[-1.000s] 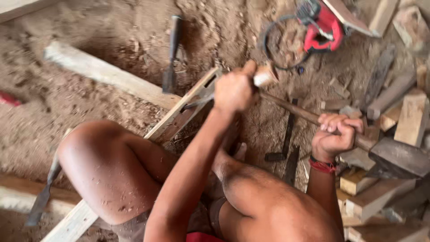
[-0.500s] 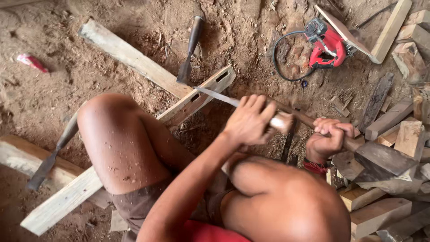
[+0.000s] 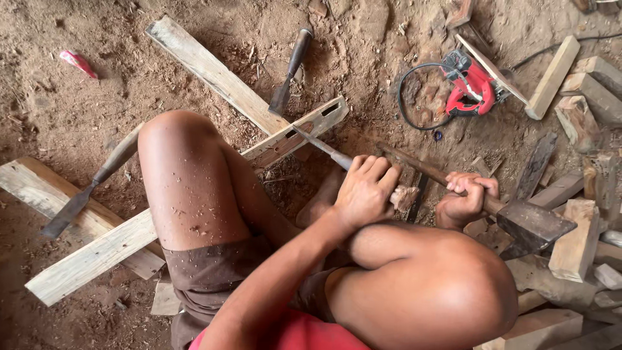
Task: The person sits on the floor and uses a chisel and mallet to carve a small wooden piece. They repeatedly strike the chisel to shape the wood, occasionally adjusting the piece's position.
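Both hands are clenched on tools: the left hand (image 3: 365,192) wraps round the wooden handle of a chisel (image 3: 322,148), whose thin metal blade runs up and left to the long plank (image 3: 97,256) and meets it beside a rectangular mortise slot near the plank's far end. The right hand (image 3: 465,199) grips the dark handle of a heavy hatchet (image 3: 532,225) close to its iron head, which points right over a heap of wood offcuts (image 3: 575,241). That plank lies on the sawdust-covered dirt floor (image 3: 58,104), passing under the person's bent left knee and crossing a second plank (image 3: 214,72). A spare chisel (image 3: 291,68) rests on the second plank, another dark-handled tool (image 3: 87,188) lies left of the knee, and a red power saw (image 3: 472,84) with a coiled cable sits beyond the hatchet, well apart from both hands.
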